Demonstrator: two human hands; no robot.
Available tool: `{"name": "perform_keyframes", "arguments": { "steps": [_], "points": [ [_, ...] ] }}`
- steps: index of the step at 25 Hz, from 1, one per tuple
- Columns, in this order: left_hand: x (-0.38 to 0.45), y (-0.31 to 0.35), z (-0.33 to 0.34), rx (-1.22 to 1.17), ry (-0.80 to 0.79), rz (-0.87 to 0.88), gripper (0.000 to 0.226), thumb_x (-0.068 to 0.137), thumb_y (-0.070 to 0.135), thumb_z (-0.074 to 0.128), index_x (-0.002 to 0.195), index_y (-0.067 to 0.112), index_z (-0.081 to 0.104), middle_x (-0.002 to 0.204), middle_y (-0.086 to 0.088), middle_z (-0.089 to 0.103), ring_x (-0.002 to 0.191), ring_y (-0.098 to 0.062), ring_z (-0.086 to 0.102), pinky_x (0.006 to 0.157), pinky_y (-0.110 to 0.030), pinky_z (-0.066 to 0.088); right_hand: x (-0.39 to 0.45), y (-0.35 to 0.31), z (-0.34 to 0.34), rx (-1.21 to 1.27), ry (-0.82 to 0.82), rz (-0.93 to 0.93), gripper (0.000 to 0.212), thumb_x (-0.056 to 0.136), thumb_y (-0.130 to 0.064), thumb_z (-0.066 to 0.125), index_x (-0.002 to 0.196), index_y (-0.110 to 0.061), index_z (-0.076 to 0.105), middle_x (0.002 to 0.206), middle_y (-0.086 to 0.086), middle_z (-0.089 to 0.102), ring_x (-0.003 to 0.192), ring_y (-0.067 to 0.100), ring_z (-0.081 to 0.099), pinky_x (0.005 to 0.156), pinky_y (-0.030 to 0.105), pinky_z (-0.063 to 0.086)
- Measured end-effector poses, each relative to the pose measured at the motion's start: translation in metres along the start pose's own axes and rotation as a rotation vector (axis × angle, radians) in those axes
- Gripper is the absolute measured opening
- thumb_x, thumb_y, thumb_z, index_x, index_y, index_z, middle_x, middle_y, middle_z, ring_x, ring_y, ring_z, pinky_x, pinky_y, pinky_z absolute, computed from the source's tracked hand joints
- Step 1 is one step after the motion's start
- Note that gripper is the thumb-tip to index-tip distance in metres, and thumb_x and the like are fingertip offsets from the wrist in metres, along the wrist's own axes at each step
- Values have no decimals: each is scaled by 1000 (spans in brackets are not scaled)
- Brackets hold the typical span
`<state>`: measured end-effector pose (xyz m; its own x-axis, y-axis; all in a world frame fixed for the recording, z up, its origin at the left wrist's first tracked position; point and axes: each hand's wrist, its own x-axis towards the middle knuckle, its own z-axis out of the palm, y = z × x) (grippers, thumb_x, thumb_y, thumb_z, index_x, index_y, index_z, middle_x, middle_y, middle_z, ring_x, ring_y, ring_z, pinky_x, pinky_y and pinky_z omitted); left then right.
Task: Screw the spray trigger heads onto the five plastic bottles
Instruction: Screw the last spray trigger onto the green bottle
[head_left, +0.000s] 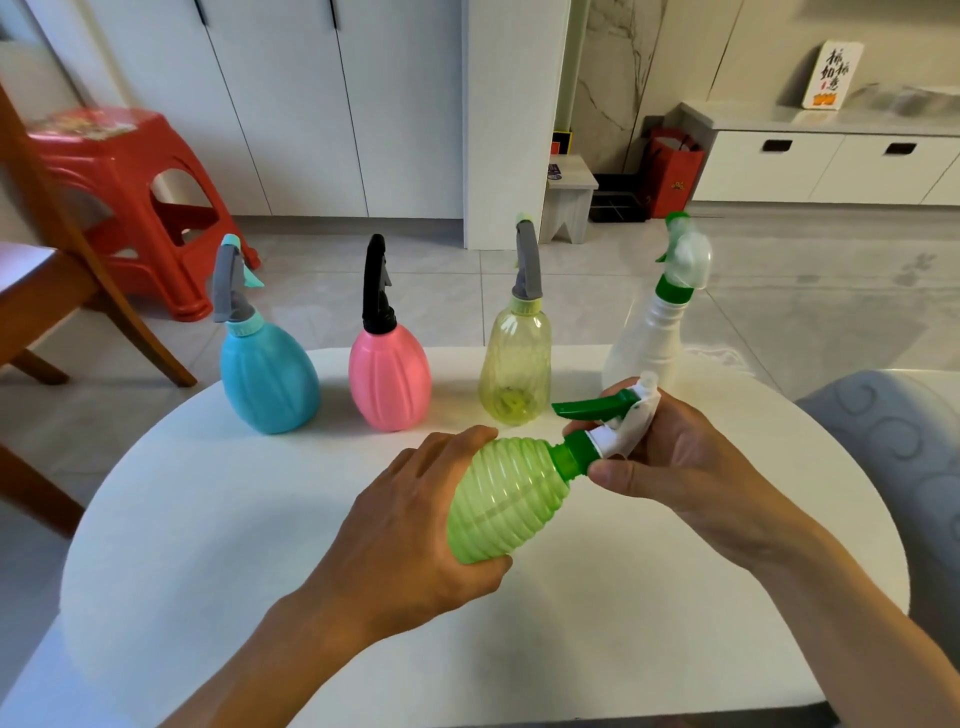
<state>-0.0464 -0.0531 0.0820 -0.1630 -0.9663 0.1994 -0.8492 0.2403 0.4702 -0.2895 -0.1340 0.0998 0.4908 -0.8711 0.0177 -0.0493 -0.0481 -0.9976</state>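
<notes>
Head view: fingers (605, 474) around trigger head (618, 421).

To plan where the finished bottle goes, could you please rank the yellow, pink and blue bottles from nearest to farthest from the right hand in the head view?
From the right hand:
1. Translucent yellow plastic bottle, just beyond the hand and slightly left of it.
2. Pink ribbed plastic bottle, middle of the row, further left.
3. Blue ribbed plastic bottle, far left end of the row.
</notes>
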Motion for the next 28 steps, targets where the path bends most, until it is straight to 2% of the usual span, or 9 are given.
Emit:
{"name": "perform_keyframes", "arguments": {
  "steps": [4,7,12,16,19,20,23,26,28],
  "points": [
    [-1,0,0,-45,-18,-17,92,58,63,73,138,44,31,127,22,48,107,-4,50,88,-26,48,1,0,-1,-24,-13,-4,43,74,-9,77,113,-20,62,105,4,76,96,16,69,78,27,54],
    [-3,1,1,20,29,7,92,59,60,73,140,38,34,129,18,50,107,-7,51,86,-23,46,2,-3,3,-71,-12,-27,50,78,-19,79,121,-34,59,96,-5,71,86,9,64,76,26,53],
    [-1,1,3,65,79,13,91,59,56,74,140,32,39,129,12,54,107,-12,54,82,-23,45,4,2,14,-33,61,-55,69,81,-22,77,142,-31,44,120,-2,68,91,17,67,78,30,56],
    [0,2,5,53,72,0,92,59,55,75,140,32,38,127,12,53,106,-12,53,83,-23,44,4,4,20,-60,127,-75,65,81,-28,76,139,-33,46,115,-4,70,88,17,68,78,32,57],
    [3,1,1,10,22,18,93,60,56,76,141,36,35,130,16,50,109,-8,50,86,-21,43,3,0,17,-21,132,-63,76,77,-30,83,136,-51,40,108,-7,76,90,10,72,78,21,54],
    [4,0,-1,-29,1,19,93,59,57,76,140,40,33,129,20,48,108,-4,49,86,-19,42,1,-2,15,-45,137,-89,73,77,-31,81,132,-57,40,101,-9,77,87,9,72,76,18,53],
    [10,-4,-12,-189,-89,-30,92,54,60,79,132,54,31,119,34,46,104,6,48,80,-13,42,-6,-9,15,-351,112,-155,42,85,-42,71,118,-56,49,96,-21,69,85,8,65,72,11,49],
    [16,-13,-23,-289,-189,-40,92,53,59,84,130,57,35,119,34,51,108,7,52,83,-19,50,-12,-8,14,-633,77,-153,45,85,-49,64,120,-61,39,115,-31,56,99,4,58,71,17,45],
    [17,-17,-29,-344,-236,-36,90,53,56,86,128,60,36,121,33,52,111,5,53,86,-19,52,-13,-8,16,-696,74,-210,45,89,-57,52,127,-66,30,127,-39,49,111,-1,53,80,9,42]
  ]
}}
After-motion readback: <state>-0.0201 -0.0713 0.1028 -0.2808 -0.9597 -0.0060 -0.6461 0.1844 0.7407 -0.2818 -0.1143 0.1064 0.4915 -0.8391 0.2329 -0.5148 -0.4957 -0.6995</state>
